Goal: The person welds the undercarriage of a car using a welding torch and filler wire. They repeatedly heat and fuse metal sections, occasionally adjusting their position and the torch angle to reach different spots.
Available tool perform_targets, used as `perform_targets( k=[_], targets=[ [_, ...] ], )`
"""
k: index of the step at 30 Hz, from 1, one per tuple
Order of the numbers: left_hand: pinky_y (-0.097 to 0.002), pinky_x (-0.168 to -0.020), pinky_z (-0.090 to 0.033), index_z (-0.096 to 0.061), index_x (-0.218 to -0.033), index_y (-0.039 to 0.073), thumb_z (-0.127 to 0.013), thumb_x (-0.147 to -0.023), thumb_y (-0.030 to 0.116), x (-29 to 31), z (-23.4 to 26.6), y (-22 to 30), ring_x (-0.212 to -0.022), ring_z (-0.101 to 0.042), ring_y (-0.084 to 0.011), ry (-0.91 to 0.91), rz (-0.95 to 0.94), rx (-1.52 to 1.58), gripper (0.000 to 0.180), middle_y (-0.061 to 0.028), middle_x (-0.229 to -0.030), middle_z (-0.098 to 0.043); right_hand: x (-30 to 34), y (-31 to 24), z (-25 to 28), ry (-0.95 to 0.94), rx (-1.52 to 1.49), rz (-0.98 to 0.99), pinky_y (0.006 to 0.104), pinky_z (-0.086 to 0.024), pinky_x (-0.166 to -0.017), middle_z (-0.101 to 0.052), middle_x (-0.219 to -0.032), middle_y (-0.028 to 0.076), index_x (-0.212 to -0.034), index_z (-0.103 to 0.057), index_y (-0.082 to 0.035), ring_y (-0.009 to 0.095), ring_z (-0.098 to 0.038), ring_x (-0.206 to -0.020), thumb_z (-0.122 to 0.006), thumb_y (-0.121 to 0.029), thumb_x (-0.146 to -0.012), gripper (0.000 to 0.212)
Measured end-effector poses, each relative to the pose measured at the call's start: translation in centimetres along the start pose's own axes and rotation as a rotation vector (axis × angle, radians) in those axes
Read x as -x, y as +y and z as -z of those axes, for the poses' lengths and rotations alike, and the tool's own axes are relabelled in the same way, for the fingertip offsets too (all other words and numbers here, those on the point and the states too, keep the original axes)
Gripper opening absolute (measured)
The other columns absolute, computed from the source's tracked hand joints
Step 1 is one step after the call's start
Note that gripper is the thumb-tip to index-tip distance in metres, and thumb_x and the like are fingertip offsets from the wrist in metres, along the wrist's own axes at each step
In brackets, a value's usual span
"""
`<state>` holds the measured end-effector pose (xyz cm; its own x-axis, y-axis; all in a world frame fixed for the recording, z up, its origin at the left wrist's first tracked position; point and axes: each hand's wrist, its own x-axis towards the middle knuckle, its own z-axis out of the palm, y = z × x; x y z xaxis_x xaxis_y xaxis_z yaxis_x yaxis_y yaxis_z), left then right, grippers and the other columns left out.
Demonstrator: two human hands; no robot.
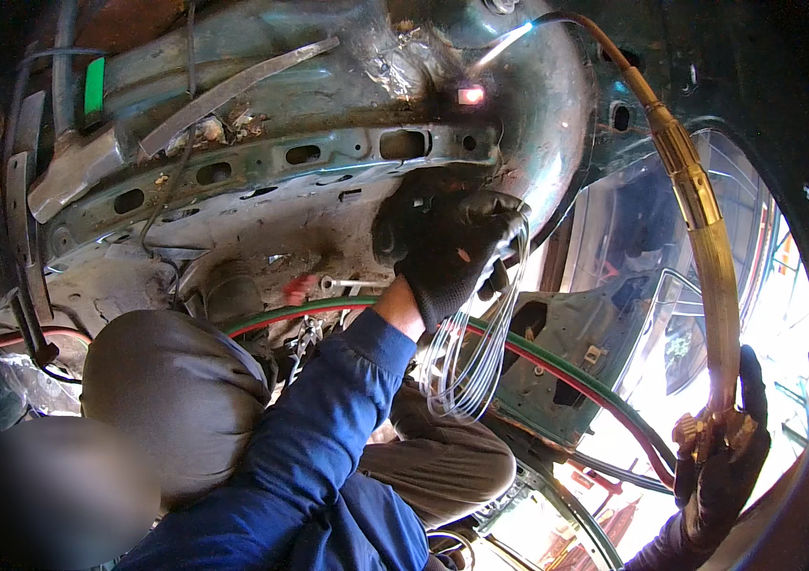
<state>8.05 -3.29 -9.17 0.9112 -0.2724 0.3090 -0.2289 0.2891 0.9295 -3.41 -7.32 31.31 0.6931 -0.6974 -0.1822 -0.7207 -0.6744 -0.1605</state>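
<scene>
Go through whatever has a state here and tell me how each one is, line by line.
Left hand: gloved, closed on the wire bundle
Wire bundle: looped, hanging loosely
Right hand: gloved, closed around the torch near its lower end
Torch: lit
Flame: burning brightly
Spot below the flame: glowing pinkish-red
Red and green hoses: side by side, curved

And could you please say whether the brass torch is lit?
Lit: the brass torch has a bright flame at its tip, near a glowing spot.
</scene>
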Motion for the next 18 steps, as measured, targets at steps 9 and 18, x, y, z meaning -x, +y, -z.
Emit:
perform_targets(
  k=[9, 18],
  targets=[
    [-0.0251, -0.057, -0.050, -0.073, -0.113, 0.005, -0.060, -0.111, 0.026, -1.3, 1.7, 7.8, -0.059, -0.065, -0.0084, -0.314, 0.784, 0.903, 0.025, -0.0047, -0.087, -0.078, 7.5, 4.4, 2.7, 0.139, -0.552, -0.145, 0.0308, -0.055, -0.065, -0.063, -0.128, 0.020, -0.168, -0.029, 0.004, 0.018, -0.063, -0.078, -0.062, -0.033, -0.111, 0.076],
    [-0.0518, -0.096, -0.065, -0.065, -0.122, 0.006, -0.061, -0.111, 0.027, 1.6, -2.4, 8.1, -0.104, -0.075, -0.0292, -0.093, 0.860, 1.373, 0.024, -0.0189, -0.117, -0.071, 12.3, 5.0, 1.4, 0.230, -0.434, 0.049, 0.0229, -0.053, -0.070, -0.060, -0.132, 0.013, -0.171, -0.023, 0.002, 0.012, -0.058, -0.085, -0.065, -0.036, -0.111, 0.082]
  ],
)
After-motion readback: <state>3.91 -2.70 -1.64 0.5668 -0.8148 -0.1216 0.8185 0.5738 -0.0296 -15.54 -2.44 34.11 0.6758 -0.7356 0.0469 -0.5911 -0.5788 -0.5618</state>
